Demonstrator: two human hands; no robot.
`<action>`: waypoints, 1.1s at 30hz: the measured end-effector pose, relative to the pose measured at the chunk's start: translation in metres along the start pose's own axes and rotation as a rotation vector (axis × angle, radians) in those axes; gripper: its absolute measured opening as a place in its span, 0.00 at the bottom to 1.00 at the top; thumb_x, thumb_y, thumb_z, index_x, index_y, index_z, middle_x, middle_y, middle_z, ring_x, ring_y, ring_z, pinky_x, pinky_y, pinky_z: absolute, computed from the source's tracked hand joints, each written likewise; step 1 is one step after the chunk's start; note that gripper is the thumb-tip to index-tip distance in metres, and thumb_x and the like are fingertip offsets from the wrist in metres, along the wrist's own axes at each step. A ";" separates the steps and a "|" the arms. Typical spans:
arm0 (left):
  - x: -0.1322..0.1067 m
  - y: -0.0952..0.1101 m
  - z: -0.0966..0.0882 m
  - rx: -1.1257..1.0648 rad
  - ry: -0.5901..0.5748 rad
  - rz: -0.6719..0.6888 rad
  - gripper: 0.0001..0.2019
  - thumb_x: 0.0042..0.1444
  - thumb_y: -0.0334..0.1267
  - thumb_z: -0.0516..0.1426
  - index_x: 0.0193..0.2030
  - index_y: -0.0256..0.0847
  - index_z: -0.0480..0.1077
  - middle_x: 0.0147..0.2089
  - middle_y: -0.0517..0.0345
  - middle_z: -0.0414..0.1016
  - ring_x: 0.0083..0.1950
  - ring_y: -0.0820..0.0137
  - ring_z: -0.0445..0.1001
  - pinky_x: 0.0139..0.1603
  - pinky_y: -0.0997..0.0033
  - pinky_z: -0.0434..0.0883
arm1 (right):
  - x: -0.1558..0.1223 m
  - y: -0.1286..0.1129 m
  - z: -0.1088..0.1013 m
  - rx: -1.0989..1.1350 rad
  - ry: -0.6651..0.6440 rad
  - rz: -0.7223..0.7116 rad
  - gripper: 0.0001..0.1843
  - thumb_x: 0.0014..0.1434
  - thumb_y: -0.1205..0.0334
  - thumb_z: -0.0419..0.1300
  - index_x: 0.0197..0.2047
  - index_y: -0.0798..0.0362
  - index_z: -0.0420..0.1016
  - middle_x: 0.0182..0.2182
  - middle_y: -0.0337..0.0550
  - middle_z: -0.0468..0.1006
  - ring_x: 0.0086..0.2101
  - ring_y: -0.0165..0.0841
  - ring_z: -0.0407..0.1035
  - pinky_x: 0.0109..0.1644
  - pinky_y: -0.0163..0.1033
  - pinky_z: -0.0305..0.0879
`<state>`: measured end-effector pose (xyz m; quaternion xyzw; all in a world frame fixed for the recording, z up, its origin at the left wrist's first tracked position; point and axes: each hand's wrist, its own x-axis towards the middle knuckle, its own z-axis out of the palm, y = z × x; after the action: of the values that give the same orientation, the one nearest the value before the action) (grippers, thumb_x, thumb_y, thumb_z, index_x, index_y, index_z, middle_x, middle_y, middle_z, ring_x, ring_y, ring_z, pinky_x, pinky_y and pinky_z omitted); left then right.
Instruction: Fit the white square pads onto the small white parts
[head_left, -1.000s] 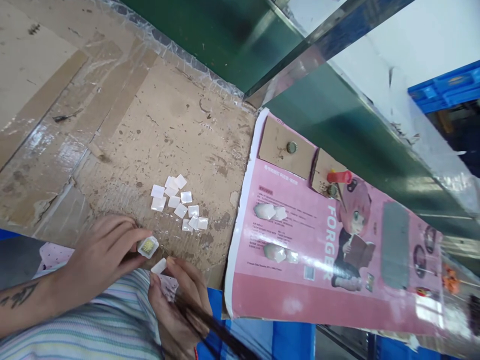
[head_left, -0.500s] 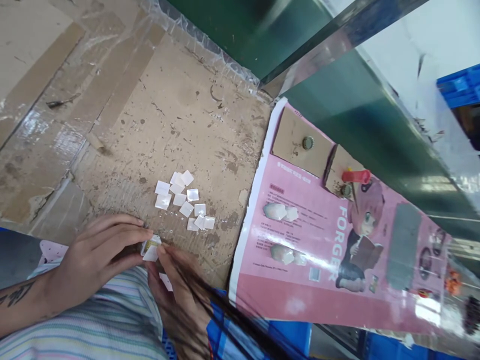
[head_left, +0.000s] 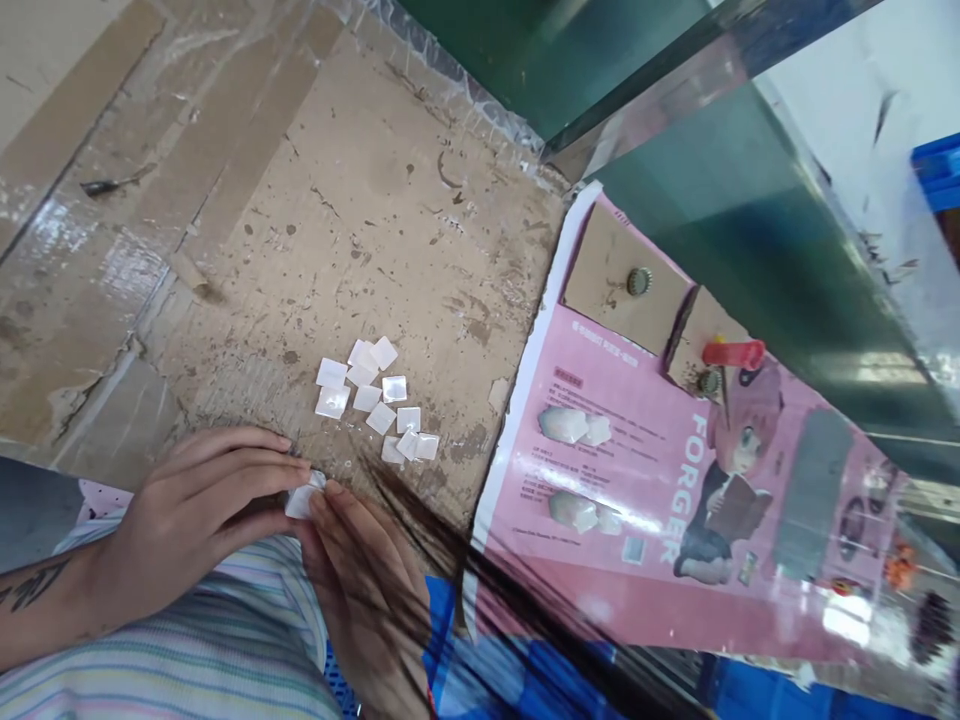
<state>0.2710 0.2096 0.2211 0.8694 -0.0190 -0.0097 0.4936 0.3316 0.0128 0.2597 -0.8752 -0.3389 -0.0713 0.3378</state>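
1 head camera, looking forward and down.

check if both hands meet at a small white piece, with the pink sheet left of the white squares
Not left: the head view shows the pink sheet right of the white squares. The left hand and right hand do meet at the small white piece.

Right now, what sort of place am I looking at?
Likely a workshop or small factory workstation: it has a worn, taped cardboard worktop, loose pale squares on it, and a left hand and right hand that hold a small pale piece.
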 end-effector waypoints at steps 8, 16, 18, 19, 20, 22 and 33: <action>0.007 0.002 -0.002 0.042 0.022 0.048 0.13 0.70 0.45 0.62 0.60 0.55 0.73 0.52 0.68 0.85 0.61 0.68 0.79 0.68 0.69 0.74 | -0.019 -0.003 0.006 0.052 -0.009 0.076 0.17 0.73 0.72 0.58 0.61 0.57 0.78 0.48 0.48 0.87 0.49 0.35 0.83 0.54 0.36 0.83; 0.010 0.008 -0.009 -0.029 -0.019 -0.033 0.10 0.71 0.44 0.61 0.57 0.57 0.75 0.52 0.67 0.85 0.60 0.69 0.77 0.64 0.71 0.74 | -0.041 -0.013 0.020 0.089 0.011 0.253 0.32 0.69 0.72 0.60 0.72 0.43 0.70 0.51 0.49 0.87 0.45 0.43 0.85 0.52 0.40 0.86; 0.011 0.010 -0.008 -0.023 0.003 -0.036 0.09 0.71 0.42 0.61 0.56 0.57 0.75 0.50 0.67 0.85 0.59 0.70 0.77 0.63 0.71 0.74 | -0.043 -0.017 0.021 0.082 -0.004 0.287 0.36 0.66 0.74 0.63 0.73 0.42 0.69 0.51 0.47 0.86 0.46 0.44 0.85 0.54 0.41 0.86; 0.012 0.011 -0.007 -0.014 0.008 -0.036 0.09 0.71 0.41 0.62 0.55 0.56 0.75 0.50 0.67 0.85 0.59 0.70 0.77 0.63 0.71 0.73 | -0.044 -0.018 0.022 0.075 -0.010 0.298 0.37 0.65 0.74 0.64 0.74 0.41 0.68 0.51 0.47 0.86 0.46 0.45 0.85 0.54 0.41 0.85; 0.013 0.012 -0.006 -0.006 0.011 -0.039 0.09 0.71 0.40 0.62 0.55 0.56 0.75 0.50 0.67 0.85 0.59 0.71 0.77 0.64 0.71 0.73 | -0.045 -0.020 0.022 0.068 -0.010 0.304 0.38 0.64 0.75 0.65 0.73 0.41 0.68 0.51 0.47 0.87 0.46 0.45 0.85 0.54 0.41 0.85; 0.014 0.014 -0.006 -0.004 0.021 -0.041 0.08 0.71 0.39 0.62 0.54 0.56 0.75 0.49 0.67 0.84 0.58 0.72 0.76 0.64 0.72 0.72 | -0.046 -0.022 0.023 0.051 0.003 0.311 0.37 0.64 0.75 0.65 0.73 0.42 0.70 0.50 0.46 0.87 0.46 0.44 0.85 0.53 0.40 0.85; 0.015 0.017 -0.007 0.001 0.005 -0.062 0.07 0.71 0.41 0.60 0.54 0.56 0.75 0.50 0.68 0.84 0.57 0.71 0.78 0.62 0.72 0.74 | -0.048 -0.029 0.024 0.030 -0.015 0.370 0.26 0.67 0.70 0.65 0.66 0.44 0.78 0.50 0.46 0.86 0.46 0.40 0.85 0.52 0.36 0.84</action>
<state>0.2860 0.2065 0.2394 0.8700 0.0092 -0.0226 0.4925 0.2741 0.0179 0.2400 -0.9180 -0.1756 0.0037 0.3557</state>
